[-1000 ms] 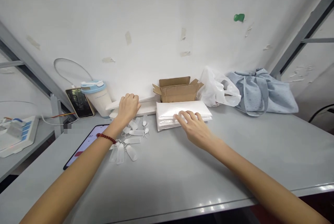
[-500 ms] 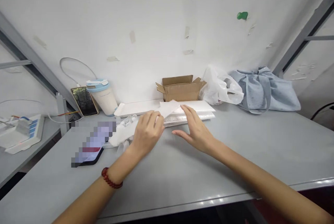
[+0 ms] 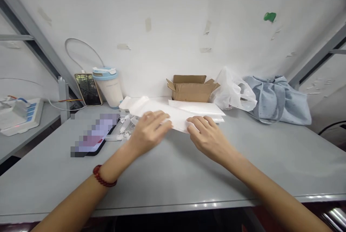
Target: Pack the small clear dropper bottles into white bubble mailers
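Both hands meet over a long flat white plastic bag [image 3: 159,111] that lies slantwise on the grey table [image 3: 175,174]. My left hand [image 3: 148,131], with a red bead bracelet on its wrist, has its fingers curled over the bag's middle. My right hand [image 3: 208,136] grips the bag's near right end with bent fingers. Just behind lies a stack of the same white bags [image 3: 200,109]. Several small clear tags [image 3: 125,127] are scattered left of my left hand.
A phone [image 3: 94,140] lies flat at the left. Against the wall stand a second phone [image 3: 88,89], a lidded cup [image 3: 109,86], an open cardboard box [image 3: 191,89], a white plastic bag [image 3: 232,91] and a blue cloth bag [image 3: 278,98]. A power strip [image 3: 18,114] sits far left.
My left hand left the back of the table, took one white bag and brought it forward. My right hand came off the stack and now grips the bag's right end.
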A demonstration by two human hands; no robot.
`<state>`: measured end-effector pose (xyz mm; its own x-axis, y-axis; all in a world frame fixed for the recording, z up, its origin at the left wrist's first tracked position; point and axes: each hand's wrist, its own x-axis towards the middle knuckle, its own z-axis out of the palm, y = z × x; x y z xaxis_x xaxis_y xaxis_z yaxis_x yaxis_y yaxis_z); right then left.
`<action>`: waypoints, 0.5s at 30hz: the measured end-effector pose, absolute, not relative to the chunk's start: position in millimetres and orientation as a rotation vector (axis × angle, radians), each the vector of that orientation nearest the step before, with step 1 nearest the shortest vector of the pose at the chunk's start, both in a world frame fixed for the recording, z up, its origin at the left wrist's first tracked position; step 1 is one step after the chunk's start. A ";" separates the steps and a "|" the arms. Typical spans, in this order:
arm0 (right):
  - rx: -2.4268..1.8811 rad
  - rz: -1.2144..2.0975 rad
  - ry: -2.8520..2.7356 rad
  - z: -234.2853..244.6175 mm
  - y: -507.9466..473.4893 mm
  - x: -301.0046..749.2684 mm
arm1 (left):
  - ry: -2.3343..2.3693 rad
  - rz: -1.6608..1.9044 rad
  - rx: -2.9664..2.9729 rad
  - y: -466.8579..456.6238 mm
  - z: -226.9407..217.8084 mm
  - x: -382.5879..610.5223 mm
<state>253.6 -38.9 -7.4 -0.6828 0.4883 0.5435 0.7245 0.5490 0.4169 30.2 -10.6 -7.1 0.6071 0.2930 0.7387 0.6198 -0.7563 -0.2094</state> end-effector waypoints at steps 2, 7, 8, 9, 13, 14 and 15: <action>-0.973 -0.903 -2.402 -6.3 -35.4 256.4 | -1.033 -1.160 -2.282 0.7 -1.2 14.2; -0.941 -0.912 -2.299 -5.8 -33.7 256.7 | -2.125 -1.770 -2.193 32.8 7.0 -30.5; -0.937 -0.907 -2.286 -6.7 -34.1 255.7 | -2.371 -1.855 -2.303 37.2 6.7 -36.9; -0.935 -0.898 -2.280 -7.8 -34.6 254.5 | -2.557 -1.918 -2.413 40.1 6.0 -41.6; -1.042 -0.795 -2.341 -11.6 -39.0 248.6 | -2.873 -2.027 -2.632 37.0 3.2 -39.6; -1.073 -0.754 -2.380 -12.1 -41.0 246.7 | -2.864 -2.030 -2.699 33.0 3.0 -34.2; -1.093 -0.706 -2.427 -12.5 -43.3 244.7 | -2.825 -2.018 -2.807 28.1 3.0 -27.6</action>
<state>244.7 -43.3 -12.5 -0.6221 0.5767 0.5296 0.7708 0.5700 0.2848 -27.6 28.1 3.0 0.2471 0.9335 -0.2597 0.0573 0.2535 0.9656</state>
